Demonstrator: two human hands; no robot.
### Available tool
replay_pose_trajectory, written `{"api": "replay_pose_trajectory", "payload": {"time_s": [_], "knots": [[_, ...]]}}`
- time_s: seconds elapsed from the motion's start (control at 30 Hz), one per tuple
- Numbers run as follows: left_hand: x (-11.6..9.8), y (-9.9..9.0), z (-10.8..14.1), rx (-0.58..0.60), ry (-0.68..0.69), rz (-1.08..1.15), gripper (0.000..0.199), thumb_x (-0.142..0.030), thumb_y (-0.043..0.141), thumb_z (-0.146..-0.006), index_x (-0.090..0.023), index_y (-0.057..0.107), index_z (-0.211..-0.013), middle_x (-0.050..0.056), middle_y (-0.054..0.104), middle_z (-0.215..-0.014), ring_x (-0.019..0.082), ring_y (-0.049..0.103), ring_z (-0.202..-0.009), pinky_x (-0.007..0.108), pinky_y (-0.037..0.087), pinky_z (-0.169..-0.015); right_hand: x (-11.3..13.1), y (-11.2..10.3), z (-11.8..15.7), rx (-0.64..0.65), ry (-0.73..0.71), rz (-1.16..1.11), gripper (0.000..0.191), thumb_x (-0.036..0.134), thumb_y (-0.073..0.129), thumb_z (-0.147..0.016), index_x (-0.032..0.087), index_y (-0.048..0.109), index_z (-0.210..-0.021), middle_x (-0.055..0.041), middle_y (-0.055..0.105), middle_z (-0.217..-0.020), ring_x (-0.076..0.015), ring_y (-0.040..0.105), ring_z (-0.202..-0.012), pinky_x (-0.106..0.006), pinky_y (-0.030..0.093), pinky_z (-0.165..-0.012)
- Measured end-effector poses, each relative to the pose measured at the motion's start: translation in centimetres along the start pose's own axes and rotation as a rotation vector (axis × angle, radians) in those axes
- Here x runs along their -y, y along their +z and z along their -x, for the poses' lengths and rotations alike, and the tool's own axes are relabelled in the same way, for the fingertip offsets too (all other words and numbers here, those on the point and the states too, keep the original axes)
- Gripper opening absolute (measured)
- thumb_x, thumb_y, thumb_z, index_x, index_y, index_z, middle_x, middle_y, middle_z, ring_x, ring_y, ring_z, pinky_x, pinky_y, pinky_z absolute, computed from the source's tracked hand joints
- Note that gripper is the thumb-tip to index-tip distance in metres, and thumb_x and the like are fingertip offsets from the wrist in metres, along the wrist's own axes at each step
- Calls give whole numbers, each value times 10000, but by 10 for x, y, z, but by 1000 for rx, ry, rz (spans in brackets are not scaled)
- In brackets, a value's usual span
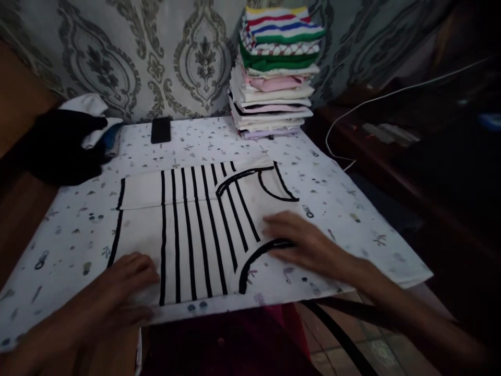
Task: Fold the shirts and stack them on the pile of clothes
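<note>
A white sleeveless top [203,219] with black stripes and black trim lies flat on the table, its neck end to the right. Its far side is folded over along the length, so two layers show there. My left hand [131,284] rests on the near corner by the hem, fingers loosely bent and the thumb apart from them. Over the near shoulder, beside the curved armhole trim, my right hand [299,237] lies with fingers stretched out, slightly blurred. Neither hand visibly grips the fabric.
A tall stack of folded clothes [276,94] stands at the back by the patterned wall. A dark phone [160,130] lies at the back left, near a heap of black clothing [62,146]. A white cable [376,96] hangs at the right. The white printed tablecloth [340,245] reaches the near edge.
</note>
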State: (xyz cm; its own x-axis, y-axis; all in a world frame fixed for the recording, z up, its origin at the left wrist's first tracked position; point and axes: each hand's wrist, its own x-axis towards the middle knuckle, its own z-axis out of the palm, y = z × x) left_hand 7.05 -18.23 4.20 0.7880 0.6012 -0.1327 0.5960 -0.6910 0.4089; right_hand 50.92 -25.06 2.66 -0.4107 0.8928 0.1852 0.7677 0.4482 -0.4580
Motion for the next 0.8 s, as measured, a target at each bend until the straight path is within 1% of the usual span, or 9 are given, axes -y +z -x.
{"api": "replay_pose_trajectory", "payload": {"time_s": [0.1, 0.2, 0.3, 0.4, 0.5, 0.57, 0.67, 0.73, 0.8], "knots": [[-8, 16, 6, -13, 79, -39, 211, -360, 544, -890, -311, 651, -1065, 43, 667, -1067, 223, 600, -933, 339, 522, -768, 39, 19, 6, 74, -217, 75, 306, 282, 570, -965, 178, 636, -1245, -152, 648, -1258, -273, 595, -1153, -456, 542, -910], [-7, 23, 7, -26, 86, -163, 234, -204, 447, -892, -280, 637, -1006, 65, 669, -1045, 243, 601, -921, 403, 492, -823, 56, 34, -3, 82, -301, 146, 266, 195, 556, -949, 160, 634, -1201, -140, 668, -1179, -262, 599, -1058, -430, 528, -862], [-7, 23, 8, -51, 54, -246, 247, -140, 404, -894, -265, 615, -919, 51, 676, -993, 240, 602, -869, 441, 471, -859, 56, 45, -12, 50, -337, 206, 279, 81, 525, -925, 159, 632, -1170, -112, 680, -1073, -235, 590, -961, -395, 505, -808], [-9, 14, 8, -54, 48, -225, 200, -177, 413, -917, -260, 593, -890, 38, 676, -939, 231, 601, -835, 427, 468, -855, 53, 48, -17, 36, -320, 191, 311, 31, 504, -905, 155, 626, -1163, -86, 662, -975, -212, 564, -887, -371, 481, -781], [-13, 0, 8, -6, 45, -191, 165, -196, 431, -933, -255, 585, -944, 26, 670, -947, 216, 603, -859, 397, 457, -872, 51, 44, -25, 110, -227, 70, 219, 44, 528, -876, 164, 637, -1023, -75, 631, -967, -203, 540, -882, -356, 473, -787], [-20, -6, 7, 33, 44, -193, 139, -213, 482, -925, -254, 579, -1017, 27, 661, -1013, 216, 597, -920, 395, 436, -912, 52, 39, -31, 187, -206, 2, 221, 34, 538, -844, 168, 622, -999, -79, 620, -1015, -203, 535, -910, -354, 476, -815], [-32, -2, 5, 79, 50, -225, 200, -185, 585, -848, -249, 562, -1037, 36, 630, -1069, 233, 567, -958, 408, 414, -913, 54, 37, -36, 243, -263, -2, 324, 27, 528, -831, 180, 610, -1105, -97, 609, -1086, -219, 543, -964, -369, 478, -840], [-40, 6, 5, 103, 47, -252, 196, -106, 560, -824, -236, 550, -971, 36, 612, -1019, 225, 542, -901, 400, 411, -860, 55, 40, -35, 209, -300, 16, 344, 21, 489, -853, 196, 619, -1119, -107, 612, -1088, -228, 555, -973, -373, 479, -821], [-45, 11, 7, 111, 41, -253, 191, -53, 496, -843, -225, 533, -916, 36, 597, -967, 210, 523, -860, 387, 410, -835, 54, 44, -34, 141, -314, -33, 338, 13, 429, -879, 198, 632, -1076, -115, 627, -1077, -227, 572, -976, -376, 485, -820]]}}
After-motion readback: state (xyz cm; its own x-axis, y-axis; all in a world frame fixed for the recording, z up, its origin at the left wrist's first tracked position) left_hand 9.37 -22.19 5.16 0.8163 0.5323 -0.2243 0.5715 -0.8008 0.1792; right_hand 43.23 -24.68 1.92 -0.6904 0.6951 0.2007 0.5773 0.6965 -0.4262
